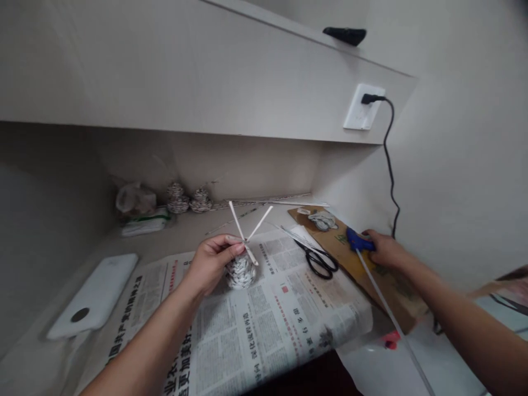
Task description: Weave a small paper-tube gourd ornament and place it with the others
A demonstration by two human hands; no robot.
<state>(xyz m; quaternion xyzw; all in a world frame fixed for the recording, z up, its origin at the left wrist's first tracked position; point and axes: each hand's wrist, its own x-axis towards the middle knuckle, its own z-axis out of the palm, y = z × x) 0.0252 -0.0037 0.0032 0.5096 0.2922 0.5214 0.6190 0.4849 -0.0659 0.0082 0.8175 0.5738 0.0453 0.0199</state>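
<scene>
My left hand (pixel 218 258) is closed around the top of a small woven paper piece (pixel 241 275), rounded and made of black-and-white printed strips. Several pale rolled paper strips (pixel 236 219) stick up and out from its top, beside my thumb and fingertips. On the right, my right hand (pixel 384 250) grips the handle of a blue hot glue gun (pixel 358 240) over the cardboard. A long translucent glue stick (pixel 388 308) runs from the gun toward the bottom of the view. Black-handled scissors (pixel 319 261) lie between my two hands.
Newspaper (pixel 264 330) covers the tabletop, with cardboard (pixel 342 242) at its right. Two woven gourd shapes (pixel 178 199), a plastic bag (pixel 135 198) and long paper rolls (pixel 276 200) lie at the back. A white power bank (pixel 97 291) is left. A black cord (pixel 389 148) hangs from the wall socket (pixel 363 113).
</scene>
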